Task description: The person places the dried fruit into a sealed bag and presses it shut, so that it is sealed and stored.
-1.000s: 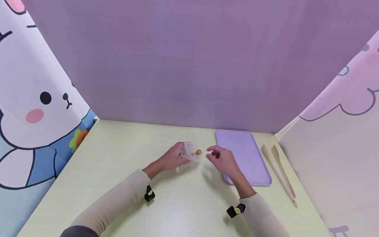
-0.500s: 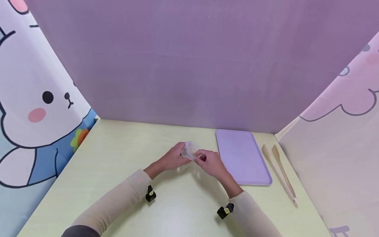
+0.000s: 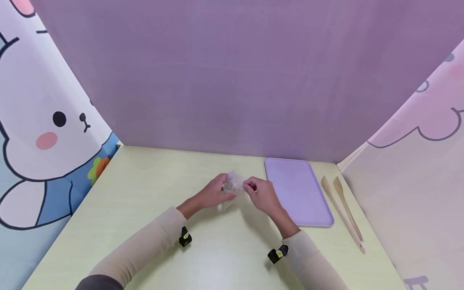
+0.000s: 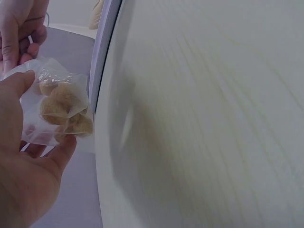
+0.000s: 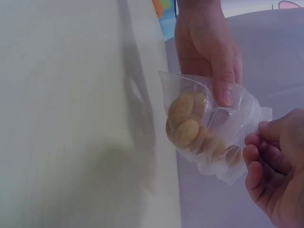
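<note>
A clear plastic bag [image 5: 213, 118] holds several rounded tan-brown pieces [image 5: 185, 132], lying towards its lower end. My left hand [image 3: 211, 193] grips the bag's side between thumb and fingers, above the table. At the bag's mouth, my right hand [image 3: 262, 195] pinches the edge with thumb and forefinger; its other fingers are curled in the right wrist view. In the left wrist view the bag [image 4: 59, 102] is seen from its bottom, with the pieces pressed against the film.
A lilac tray [image 3: 297, 193] lies on the pale wooden table [image 3: 174, 257], right of the hands. Beyond it, two wooden utensils [image 3: 342, 213] rest side by side near the right edge. A purple panel [image 3: 224, 80] stands behind, with printed cloth at both sides.
My right hand has come left from beside the tray to the bag's mouth and takes hold of its edge. A brown piece seen at the mouth earlier no longer shows there.
</note>
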`<act>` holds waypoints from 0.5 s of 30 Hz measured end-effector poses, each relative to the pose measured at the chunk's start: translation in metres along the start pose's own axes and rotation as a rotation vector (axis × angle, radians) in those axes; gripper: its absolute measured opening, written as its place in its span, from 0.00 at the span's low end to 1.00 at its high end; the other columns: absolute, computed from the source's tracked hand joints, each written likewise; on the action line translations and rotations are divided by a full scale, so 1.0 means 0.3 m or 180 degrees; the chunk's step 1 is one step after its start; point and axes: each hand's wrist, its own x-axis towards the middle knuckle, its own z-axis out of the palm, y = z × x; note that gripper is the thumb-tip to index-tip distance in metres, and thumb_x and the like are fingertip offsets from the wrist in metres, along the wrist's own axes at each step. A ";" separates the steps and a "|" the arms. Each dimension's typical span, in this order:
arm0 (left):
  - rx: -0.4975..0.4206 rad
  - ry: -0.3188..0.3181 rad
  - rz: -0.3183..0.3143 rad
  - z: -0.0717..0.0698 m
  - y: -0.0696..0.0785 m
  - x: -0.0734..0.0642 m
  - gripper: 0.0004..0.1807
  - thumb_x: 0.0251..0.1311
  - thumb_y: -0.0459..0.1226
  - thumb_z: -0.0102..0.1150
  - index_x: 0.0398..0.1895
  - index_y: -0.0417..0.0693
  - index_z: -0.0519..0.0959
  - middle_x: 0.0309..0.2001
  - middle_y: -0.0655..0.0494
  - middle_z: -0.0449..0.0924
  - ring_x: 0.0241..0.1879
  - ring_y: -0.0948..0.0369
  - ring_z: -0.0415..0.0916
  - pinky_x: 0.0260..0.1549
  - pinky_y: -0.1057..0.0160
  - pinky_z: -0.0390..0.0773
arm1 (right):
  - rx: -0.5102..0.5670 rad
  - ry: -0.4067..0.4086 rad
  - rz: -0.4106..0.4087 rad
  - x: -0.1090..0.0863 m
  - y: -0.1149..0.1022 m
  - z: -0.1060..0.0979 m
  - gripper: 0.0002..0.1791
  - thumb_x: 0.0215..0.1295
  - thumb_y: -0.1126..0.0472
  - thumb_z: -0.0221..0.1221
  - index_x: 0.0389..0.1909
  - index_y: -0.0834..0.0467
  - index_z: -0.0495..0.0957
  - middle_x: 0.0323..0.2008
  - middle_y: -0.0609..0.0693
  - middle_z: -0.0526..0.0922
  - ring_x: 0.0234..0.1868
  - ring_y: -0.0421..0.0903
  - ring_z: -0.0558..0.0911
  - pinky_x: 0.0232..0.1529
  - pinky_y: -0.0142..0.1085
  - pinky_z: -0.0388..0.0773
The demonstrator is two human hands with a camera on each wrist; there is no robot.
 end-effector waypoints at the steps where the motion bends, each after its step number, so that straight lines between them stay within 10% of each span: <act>1: -0.0033 -0.0002 -0.0002 0.001 0.000 -0.001 0.41 0.61 0.45 0.67 0.73 0.40 0.62 0.65 0.45 0.71 0.58 0.53 0.74 0.56 0.50 0.78 | -0.0015 0.0020 -0.0012 0.002 -0.002 -0.006 0.03 0.67 0.61 0.65 0.35 0.56 0.87 0.25 0.45 0.85 0.26 0.36 0.77 0.31 0.31 0.75; 15: -0.0602 -0.0206 0.0063 0.024 -0.007 -0.001 0.49 0.62 0.43 0.69 0.79 0.44 0.50 0.72 0.47 0.63 0.69 0.51 0.69 0.64 0.50 0.76 | -0.0161 0.0275 -0.0353 0.015 -0.001 -0.055 0.03 0.67 0.63 0.65 0.35 0.56 0.86 0.28 0.47 0.87 0.29 0.40 0.82 0.34 0.35 0.79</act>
